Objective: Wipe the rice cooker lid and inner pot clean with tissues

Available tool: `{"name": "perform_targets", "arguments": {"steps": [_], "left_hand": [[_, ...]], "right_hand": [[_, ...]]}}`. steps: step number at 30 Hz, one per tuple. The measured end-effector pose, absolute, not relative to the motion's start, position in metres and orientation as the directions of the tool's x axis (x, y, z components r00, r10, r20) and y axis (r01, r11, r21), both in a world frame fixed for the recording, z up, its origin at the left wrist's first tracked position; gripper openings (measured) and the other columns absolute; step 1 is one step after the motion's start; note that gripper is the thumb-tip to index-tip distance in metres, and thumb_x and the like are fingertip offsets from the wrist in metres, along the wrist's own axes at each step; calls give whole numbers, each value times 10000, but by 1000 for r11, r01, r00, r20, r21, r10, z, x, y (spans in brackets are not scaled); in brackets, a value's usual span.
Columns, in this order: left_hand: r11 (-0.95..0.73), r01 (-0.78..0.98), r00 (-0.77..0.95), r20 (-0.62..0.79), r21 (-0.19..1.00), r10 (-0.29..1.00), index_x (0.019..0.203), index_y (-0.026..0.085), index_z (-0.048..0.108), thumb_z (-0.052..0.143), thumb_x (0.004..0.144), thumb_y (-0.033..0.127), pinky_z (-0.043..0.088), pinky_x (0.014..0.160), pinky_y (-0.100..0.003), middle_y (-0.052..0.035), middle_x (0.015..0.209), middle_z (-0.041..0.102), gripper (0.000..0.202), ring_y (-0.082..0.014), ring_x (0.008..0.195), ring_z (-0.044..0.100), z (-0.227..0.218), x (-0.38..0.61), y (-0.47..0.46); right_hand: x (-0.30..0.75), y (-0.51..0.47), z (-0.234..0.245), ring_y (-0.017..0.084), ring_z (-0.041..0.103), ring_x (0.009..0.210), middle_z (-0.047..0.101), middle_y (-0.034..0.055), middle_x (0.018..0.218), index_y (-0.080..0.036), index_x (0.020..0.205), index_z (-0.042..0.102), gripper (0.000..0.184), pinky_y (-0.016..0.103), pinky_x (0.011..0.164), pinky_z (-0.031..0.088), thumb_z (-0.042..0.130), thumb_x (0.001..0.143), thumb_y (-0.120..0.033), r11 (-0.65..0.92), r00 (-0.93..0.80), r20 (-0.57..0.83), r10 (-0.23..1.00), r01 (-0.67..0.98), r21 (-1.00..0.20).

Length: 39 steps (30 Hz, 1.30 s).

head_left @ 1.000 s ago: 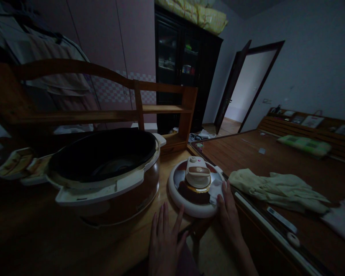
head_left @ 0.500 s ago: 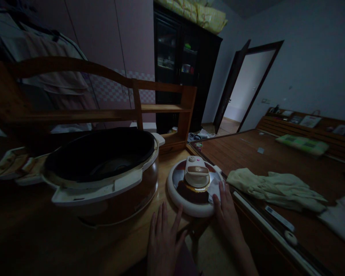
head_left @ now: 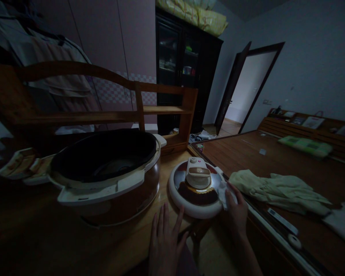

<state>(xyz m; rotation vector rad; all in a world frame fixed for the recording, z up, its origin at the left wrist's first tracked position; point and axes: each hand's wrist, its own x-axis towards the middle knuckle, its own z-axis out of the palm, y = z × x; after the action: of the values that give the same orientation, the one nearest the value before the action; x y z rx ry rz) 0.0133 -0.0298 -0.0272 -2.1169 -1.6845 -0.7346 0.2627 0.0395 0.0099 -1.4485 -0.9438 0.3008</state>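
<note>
A round pot lid (head_left: 183, 193) with a white rim, shiny dark top and beige raised handle lies on the wooden desk (head_left: 138, 234). My right hand (head_left: 237, 210) is closed round a white tissue (head_left: 223, 193) at the lid's right rim. Fingers spread, my left hand (head_left: 167, 237) rests at the desk's front edge, its index fingertip close to the lid's near rim; it holds nothing. On the left stands the large electric cooker (head_left: 123, 203), lidless, with a black inner pot (head_left: 74, 157) showing dark inside.
Behind the cooker runs a wooden shelf frame (head_left: 166, 111). To the right, a brown bed surface (head_left: 232, 147) carries a crumpled pale green cloth (head_left: 276, 188) and a white remote-like object (head_left: 283, 221). Hanging clothes (head_left: 66, 76) are at far left; a doorway (head_left: 244, 84) stands open behind.
My right hand has slid right and outward with the tissue, from the lid's top to its right rim, its fingers now more curled. My left hand stays nearly in place.
</note>
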Motion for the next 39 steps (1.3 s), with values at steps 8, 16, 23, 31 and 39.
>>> {"name": "perform_targets", "arguments": {"steps": [8,16,23,31,39], "left_hand": [[-251,966,164,587,69,793,1536,323,202,588,885,418,367,1093,-560,-155,1585,254,763,-354,1424,304,-28,12,-30],[-238,971,174,581,36,795,1538,316,191,607,880,363,341,1112,-551,-146,1583,267,780,-340,1424,310,-29,12,-30],[-240,970,176,586,32,791,1538,318,187,600,883,387,350,1108,-545,-135,1583,272,777,-340,1427,305,-28,11,-30],[-246,968,177,585,41,791,1533,320,218,620,871,392,359,1101,-549,-153,1573,287,778,-339,1419,320,-27,12,-29],[-238,971,178,577,30,797,1537,322,200,603,881,393,359,1099,-552,-162,1572,285,773,-342,1424,311,-28,11,-30]], "right_hand": [[255,39,-4,254,485,1315,570,51,1387,-221,1305,614,457,431,1129,316,535,879,-368,225,612,390,688,332,-916],[252,35,-10,242,434,1361,538,29,1418,-250,1333,586,450,426,1148,278,453,928,-394,184,604,417,679,410,-893],[268,30,-7,270,488,1312,558,57,1398,-250,1335,587,480,434,1101,330,457,922,-457,126,611,402,682,443,-887],[285,35,-9,308,582,1181,646,79,1282,-202,1313,609,555,431,1014,427,529,849,-496,173,654,284,701,230,-958],[283,34,-9,295,577,1187,649,79,1280,-195,1210,676,471,416,988,440,539,843,-458,178,638,248,729,173,-969]]}}
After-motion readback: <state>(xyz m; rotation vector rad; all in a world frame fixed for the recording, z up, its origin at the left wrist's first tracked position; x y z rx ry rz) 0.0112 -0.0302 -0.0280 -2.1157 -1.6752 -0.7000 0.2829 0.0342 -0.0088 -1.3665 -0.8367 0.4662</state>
